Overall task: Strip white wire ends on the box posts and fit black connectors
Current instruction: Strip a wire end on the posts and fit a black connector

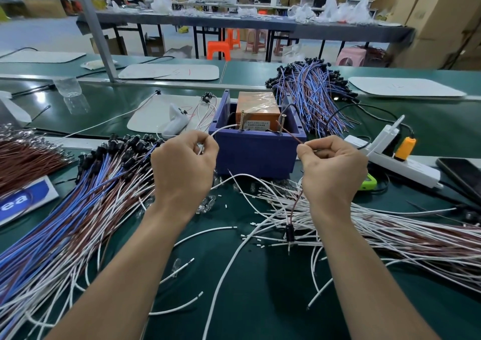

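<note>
The left hand (183, 165) is closed in a fingertip pinch on a white wire (224, 129). The right hand (331, 166) is closed in the same way, pinching a brown wire (292, 136). From the left pinch the white wire runs toward 2 o'clock, and its free end reaches the left post (242, 121) inside the purple box (256, 155). From the right pinch the brown wire runs toward 10 o'clock to the right post (282, 121). Whether either end is actually seated on its post cannot be told. At 7 o'clock of the right hand the brown wire's tail appears to drop to a black connector (289, 231), which lies among the loose white wires (364, 225) on the green mat (260, 300). Handling judgement: the wire is light, thin and limp, with smooth insulation likely to slide through a slack pinch, and it will buckle if pushed from far back. Take hold close to the working end, leave only a short free length, and pull in line with the wire. Bared strands are probably fragile, so avoid kinking them at the post. The connector looks small and rigid and should be gripped by its body, not its lead. Bundled leads (78, 204) lie at 8 o'clock of the box, and a power strip (400, 164) lies at 3 o'clock.
</note>
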The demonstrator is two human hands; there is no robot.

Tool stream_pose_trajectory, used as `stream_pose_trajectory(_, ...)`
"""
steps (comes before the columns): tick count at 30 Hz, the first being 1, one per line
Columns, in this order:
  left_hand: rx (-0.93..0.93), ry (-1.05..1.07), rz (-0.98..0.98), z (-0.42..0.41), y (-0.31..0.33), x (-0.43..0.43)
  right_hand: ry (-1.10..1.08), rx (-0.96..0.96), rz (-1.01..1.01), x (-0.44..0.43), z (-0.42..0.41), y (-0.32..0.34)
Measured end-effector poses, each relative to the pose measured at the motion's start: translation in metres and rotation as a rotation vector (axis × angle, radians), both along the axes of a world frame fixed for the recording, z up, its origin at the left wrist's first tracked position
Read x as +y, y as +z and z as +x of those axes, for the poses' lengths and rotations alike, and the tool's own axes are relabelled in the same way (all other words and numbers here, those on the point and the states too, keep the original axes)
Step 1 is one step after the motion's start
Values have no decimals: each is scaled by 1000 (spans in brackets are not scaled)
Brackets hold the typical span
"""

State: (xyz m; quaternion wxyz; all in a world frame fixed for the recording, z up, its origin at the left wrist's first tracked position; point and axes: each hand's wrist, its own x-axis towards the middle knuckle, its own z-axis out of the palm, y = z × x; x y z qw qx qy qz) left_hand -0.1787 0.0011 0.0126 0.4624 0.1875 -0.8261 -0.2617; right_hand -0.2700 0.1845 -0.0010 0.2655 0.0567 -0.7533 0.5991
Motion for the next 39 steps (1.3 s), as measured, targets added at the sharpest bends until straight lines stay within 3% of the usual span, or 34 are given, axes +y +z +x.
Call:
stream_pose_trajectory(15, 15, -4, -4, 0, -1, -1, -31, 93, 75, -4, 3, 1)
stream_pose_trajectory(22, 31, 48, 45, 1, -1, 0, 30, 40, 35, -3, 5, -1)
stream_pose_trajectory(25, 109, 94, 118, 4, -1, 3, 213, 13, 5, -5, 13, 4)
stream_pose_trajectory(30, 212, -91, 142, 6, -1, 18, 699, -202, 45, -22, 36, 8)
stream_pose_trajectory(34, 237, -265, 334, 5, 1, 29, 862, -200, 288, -34, 54, 5)
stream_pose_trajectory(39, 371, -539, 810, 7, 12, 34, 767, -14, 679, -36, 66, -1)
